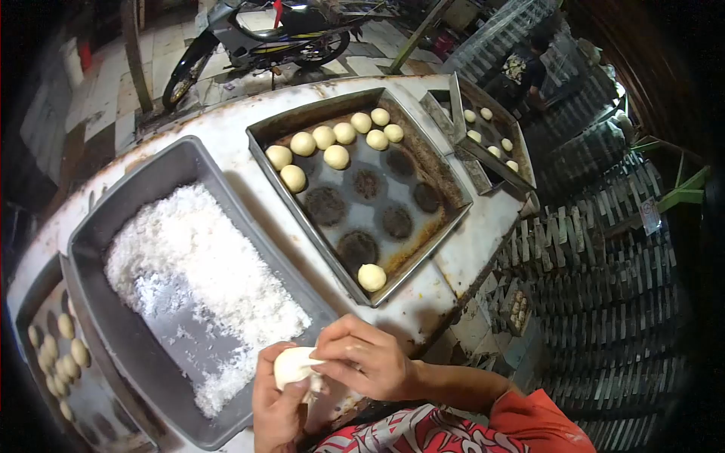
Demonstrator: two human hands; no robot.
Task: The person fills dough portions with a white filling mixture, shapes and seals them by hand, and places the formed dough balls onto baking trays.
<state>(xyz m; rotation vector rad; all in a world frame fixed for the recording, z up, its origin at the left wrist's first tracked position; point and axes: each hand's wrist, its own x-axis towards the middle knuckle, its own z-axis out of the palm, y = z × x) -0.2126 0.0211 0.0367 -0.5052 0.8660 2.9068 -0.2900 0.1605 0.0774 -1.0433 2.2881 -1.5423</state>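
Dough piece [293, 366]: here it is, pale and smooth, up between both hands beside the near end of the grey tub, one edge drawn out toward the right fingertips.
Left hand [273, 408]: half closed, fingers curled round the dough from the outer side, thumb pressed up against it from below.
Right hand [374, 364]: thumb and fingers bent in and pinching that drawn-out edge, a red sleeve [540, 423] behind the forearm.
Grey tub [136, 192]: just left of the hands, white shreds [204, 241] heaped along its far end and right side, bare floor showing lower left.
Square pan [370, 205]: beyond the hands, ten dough balls [324, 137] bunched toward the far side, and one lone ball [371, 277] down in the near corner, dark round stains between.
Left tray [98, 400]: more pale pieces [70, 366] at the tub's outer side.
Background: motorcycle [260, 45] parked past the table, another person [521, 75] over by the grey slats [574, 287].
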